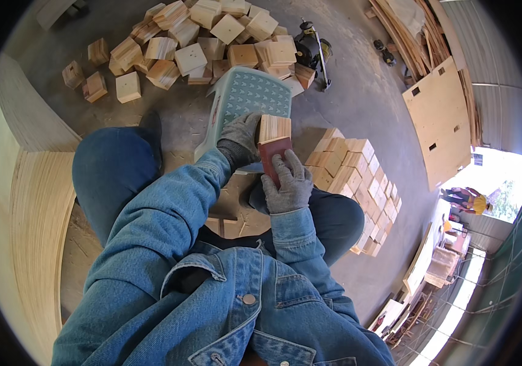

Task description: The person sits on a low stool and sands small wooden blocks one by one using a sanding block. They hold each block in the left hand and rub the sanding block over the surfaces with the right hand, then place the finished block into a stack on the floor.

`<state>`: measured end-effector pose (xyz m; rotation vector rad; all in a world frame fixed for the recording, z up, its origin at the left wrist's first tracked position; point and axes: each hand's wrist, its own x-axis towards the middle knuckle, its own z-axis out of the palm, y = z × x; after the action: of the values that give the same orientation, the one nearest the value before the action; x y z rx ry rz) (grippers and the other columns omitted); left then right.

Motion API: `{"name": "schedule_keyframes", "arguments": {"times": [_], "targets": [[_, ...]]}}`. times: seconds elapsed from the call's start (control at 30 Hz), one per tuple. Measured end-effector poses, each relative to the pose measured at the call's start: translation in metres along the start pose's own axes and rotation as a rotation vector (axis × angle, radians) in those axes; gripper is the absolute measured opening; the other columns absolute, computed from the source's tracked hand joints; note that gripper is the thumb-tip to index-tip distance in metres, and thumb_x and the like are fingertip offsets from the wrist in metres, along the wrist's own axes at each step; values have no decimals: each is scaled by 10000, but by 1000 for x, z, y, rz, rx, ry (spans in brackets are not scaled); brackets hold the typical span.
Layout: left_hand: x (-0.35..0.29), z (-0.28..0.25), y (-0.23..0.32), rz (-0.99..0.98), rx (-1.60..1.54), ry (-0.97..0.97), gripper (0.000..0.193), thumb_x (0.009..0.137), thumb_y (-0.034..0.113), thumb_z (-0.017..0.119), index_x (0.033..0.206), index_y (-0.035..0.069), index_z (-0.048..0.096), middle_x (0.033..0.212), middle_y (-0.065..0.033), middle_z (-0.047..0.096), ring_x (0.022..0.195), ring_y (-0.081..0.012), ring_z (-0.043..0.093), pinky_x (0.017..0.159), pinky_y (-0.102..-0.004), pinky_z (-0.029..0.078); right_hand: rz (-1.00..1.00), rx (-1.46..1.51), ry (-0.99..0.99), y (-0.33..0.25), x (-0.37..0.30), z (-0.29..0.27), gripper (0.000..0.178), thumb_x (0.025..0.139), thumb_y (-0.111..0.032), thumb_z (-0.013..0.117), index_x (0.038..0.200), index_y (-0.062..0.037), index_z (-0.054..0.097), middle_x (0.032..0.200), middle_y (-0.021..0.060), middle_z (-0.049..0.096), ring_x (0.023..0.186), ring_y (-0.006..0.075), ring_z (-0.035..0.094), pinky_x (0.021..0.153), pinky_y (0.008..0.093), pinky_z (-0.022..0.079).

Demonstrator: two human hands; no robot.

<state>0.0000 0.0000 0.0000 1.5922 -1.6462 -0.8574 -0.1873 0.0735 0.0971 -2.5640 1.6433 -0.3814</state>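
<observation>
Left hand: your gloved left hand (pixel 241 135) is closed around a wooden block (pixel 273 128), held above your lap.
Right hand: your gloved right hand (pixel 287 182) presses a reddish-brown abrasive sheet (pixel 271 152) flat against the block's near face, fingers curled over it.
Stool: a pale green plastic stool (pixel 244 97) stands just beyond the block, on the concrete floor (pixel 358 104).
Loose pile: unsorted wooden blocks (pixel 203 43) lie heaped behind the stool.
Stack: neat rows of blocks (pixel 358 177) sit to your right, beside your knee.
Left side: curved plywood sheets (pixel 29 201) stand on edge.
</observation>
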Motion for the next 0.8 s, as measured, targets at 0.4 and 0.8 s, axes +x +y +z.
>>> {"name": "schedule_keyframes", "arguments": {"times": [0.4,0.8], "targets": [[3,24,-18,11,-21,38,951,703,432,909,1479,90,478,1422,-179,568,1357,-363,532,1184,-443,420,175,-122,-88,-17,125,18,511,865,-370,767,1363,-273,703,1496,31,583,1260,423,575,1070,546,474],[3,5,-5,38,-45,15,972,659,443,940,1447,74,506,1393,-207,587,1317,-401,567,1138,-467,465,47,12,-5,1,40,6,555,818,-314,823,1353,-218,716,1500,71,575,1266,431,555,1081,560,458]]}}
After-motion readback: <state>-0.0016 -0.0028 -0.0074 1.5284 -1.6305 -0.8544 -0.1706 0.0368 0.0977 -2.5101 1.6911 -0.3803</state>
